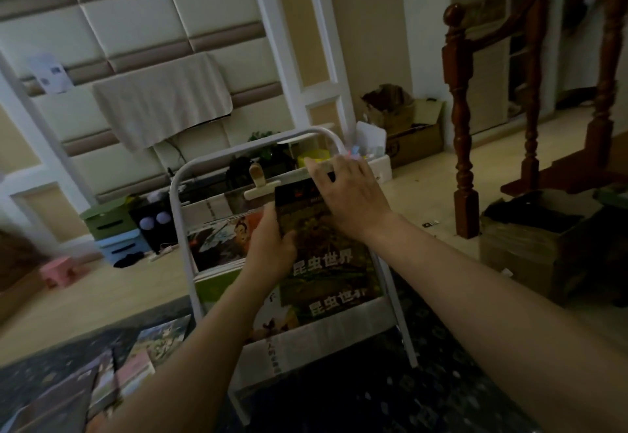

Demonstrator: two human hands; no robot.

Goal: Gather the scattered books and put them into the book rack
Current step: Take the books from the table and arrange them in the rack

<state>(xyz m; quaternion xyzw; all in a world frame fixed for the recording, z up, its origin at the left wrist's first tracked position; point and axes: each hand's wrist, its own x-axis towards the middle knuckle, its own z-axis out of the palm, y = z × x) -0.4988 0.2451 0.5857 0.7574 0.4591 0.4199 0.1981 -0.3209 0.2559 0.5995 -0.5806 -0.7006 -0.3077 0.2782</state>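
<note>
A white metal book rack (183, 194) stands in front of me on a dark patterned rug. A dark green insect book (326, 255) with white Chinese letters stands in the rack's front pocket. My left hand (272, 249) grips its left edge, thumb on the cover. My right hand (346, 198) rests flat over its top right corner, fingers straight. Another copy with the same title (339, 305) sits just below it. An illustrated book (224, 242) leans in the pocket to the left. Several scattered books (149, 351) lie on the rug at lower left.
A wooden stair post (458, 126) and railing rise at the right. Cardboard boxes (530, 255) sit below the stairs and by the far wall. Green and blue storage boxes (112, 228) and a pink stool (61, 271) stand at left along the padded wall.
</note>
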